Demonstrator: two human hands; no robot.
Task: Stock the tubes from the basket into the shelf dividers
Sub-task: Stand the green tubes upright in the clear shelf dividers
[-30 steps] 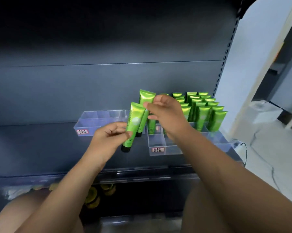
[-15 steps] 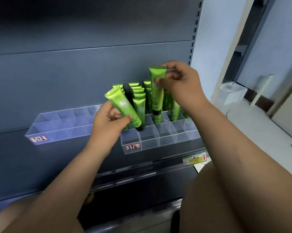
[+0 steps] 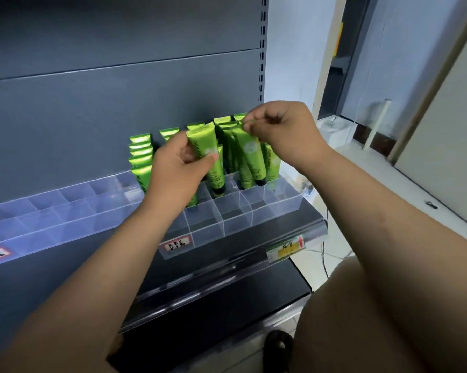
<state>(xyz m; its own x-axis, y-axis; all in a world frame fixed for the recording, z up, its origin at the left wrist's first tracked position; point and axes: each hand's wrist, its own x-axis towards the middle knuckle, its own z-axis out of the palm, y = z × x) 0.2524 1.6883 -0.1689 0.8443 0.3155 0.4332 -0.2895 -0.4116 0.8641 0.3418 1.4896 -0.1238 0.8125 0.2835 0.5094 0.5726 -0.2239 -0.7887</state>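
My left hand (image 3: 180, 169) grips a green tube (image 3: 206, 154) with a black cap, held upright with the cap down over a middle slot of the clear divider tray (image 3: 227, 219). My right hand (image 3: 283, 131) pinches the crimped top of a second green tube (image 3: 250, 154), whose cap hangs just above a slot further right. Several more green tubes (image 3: 141, 154) stand in rows in the tray's rear slots. The front slots hold nothing. The basket is out of view.
A second clear divider tray (image 3: 52, 214) sits to the left on the dark shelf (image 3: 289, 224), with no tubes visible in it. A yellow price tag (image 3: 286, 249) is clipped to the shelf's front rail. My knee is at the lower right.
My view shifted left and closer. My left hand turned its tube from slanted to upright over the tray. My right hand lowered its tube and carried it toward the right slots.
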